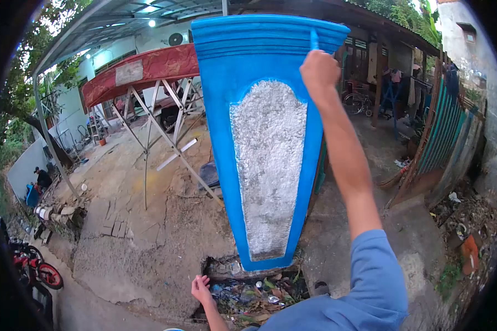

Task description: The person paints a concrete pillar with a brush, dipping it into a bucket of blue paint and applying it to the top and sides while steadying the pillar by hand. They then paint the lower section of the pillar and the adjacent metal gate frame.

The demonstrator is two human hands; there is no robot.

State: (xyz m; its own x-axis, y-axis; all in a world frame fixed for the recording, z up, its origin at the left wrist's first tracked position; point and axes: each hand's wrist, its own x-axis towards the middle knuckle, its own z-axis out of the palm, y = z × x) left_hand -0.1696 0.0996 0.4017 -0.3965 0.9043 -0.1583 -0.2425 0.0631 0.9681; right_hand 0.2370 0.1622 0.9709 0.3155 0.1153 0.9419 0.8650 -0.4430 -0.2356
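Head view, right hand (319, 70): fist clamped on thin blue tool (314, 39), up at the blue hull (248, 66) top rim.
Left hand (200, 289): low, fingers loose, holding nothing.
Hull: upright, rough white patch (269, 165) down its middle.
Behind: red boat (143, 69) on a stand.

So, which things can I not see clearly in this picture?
Head view:
- right hand: only a thin blue handle shows above it; its working end is lost against the blue hull.
- left hand: fingers turned away, so open or holding is unclear.
- litter below the hull: pieces too small to name.
- crouching person, far left: too small.
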